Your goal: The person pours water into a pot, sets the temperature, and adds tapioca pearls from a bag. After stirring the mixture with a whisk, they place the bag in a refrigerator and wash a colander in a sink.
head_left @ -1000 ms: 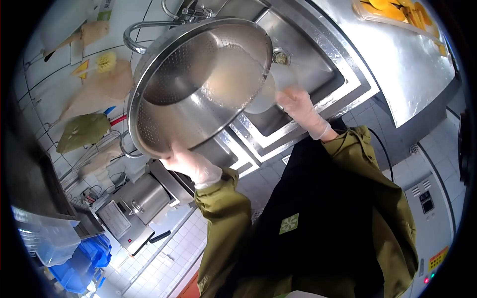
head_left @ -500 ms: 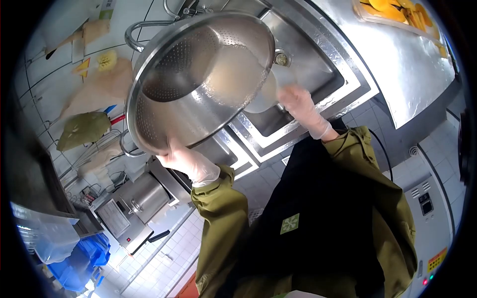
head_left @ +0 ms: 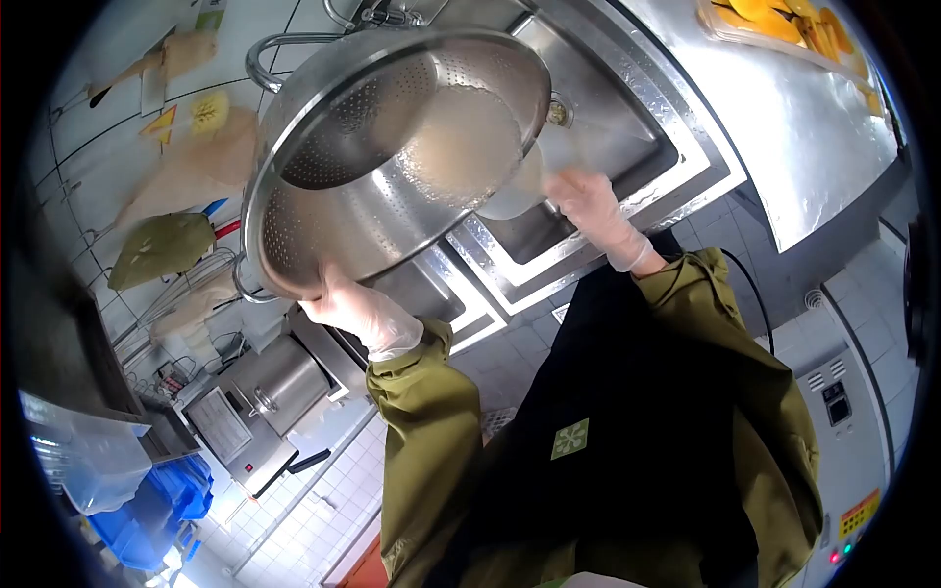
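A large metal colander point(head_left: 343, 225) is tilted over the sink, with a pale, wet, grainy mass point(head_left: 466, 147) against its bottom. My left hand point(head_left: 355, 312), in a clear glove, grips the colander's lower rim. My right hand point(head_left: 593, 211), gloved too, is closed on a translucent round container point(head_left: 520, 191), partly hidden behind the colander's right rim. Below them is the metal sink point(head_left: 627, 113), its drain point(head_left: 560, 111) showing beside the rim.
A tub of yellow-orange pieces point(head_left: 784, 22) sits on the steel counter point(head_left: 765, 118) at upper right. A faucet point(head_left: 294, 41) stands behind the colander. Utensils and a green cloth-like item point(head_left: 162, 250) hang at left. A steel pot point(head_left: 284, 382) and blue bins point(head_left: 157, 514) are lower left.
The colander and my left hand have shifted slightly left and down. My right hand and the container have barely moved.
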A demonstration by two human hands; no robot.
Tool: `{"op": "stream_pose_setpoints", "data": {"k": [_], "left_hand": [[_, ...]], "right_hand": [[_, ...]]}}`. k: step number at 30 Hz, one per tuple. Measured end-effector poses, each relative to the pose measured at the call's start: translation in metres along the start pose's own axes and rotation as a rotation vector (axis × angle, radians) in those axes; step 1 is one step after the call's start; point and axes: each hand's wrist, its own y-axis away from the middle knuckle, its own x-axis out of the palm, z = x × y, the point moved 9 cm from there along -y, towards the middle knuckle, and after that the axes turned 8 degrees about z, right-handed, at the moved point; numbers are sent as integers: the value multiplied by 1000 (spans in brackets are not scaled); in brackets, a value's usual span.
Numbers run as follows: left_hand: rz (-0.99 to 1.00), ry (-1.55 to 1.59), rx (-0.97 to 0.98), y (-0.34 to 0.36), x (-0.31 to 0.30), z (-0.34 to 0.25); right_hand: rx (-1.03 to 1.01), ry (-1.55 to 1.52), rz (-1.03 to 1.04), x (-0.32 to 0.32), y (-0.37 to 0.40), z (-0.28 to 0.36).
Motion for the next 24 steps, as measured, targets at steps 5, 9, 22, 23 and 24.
{"op": "stream_pose_setpoints", "data": {"k": [5, 9, 22, 23, 24], "left_hand": [[-44, 33, -8, 7, 1, -4], [3, 44, 44, 5, 12, -11], [20, -97, 54, 9, 16, -25], [1, -69, 13, 9, 19, -28], [-13, -89, 104, 14, 22, -43]], "right_hand": [[-43, 84, -13, -8, -1, 12], [-96, 10, -97, -13, -1, 1], [158, -109, -37, -10, 3, 0], [120, -139, -39, -7, 2, 1], [78, -164, -52, -8, 0, 0]]}}
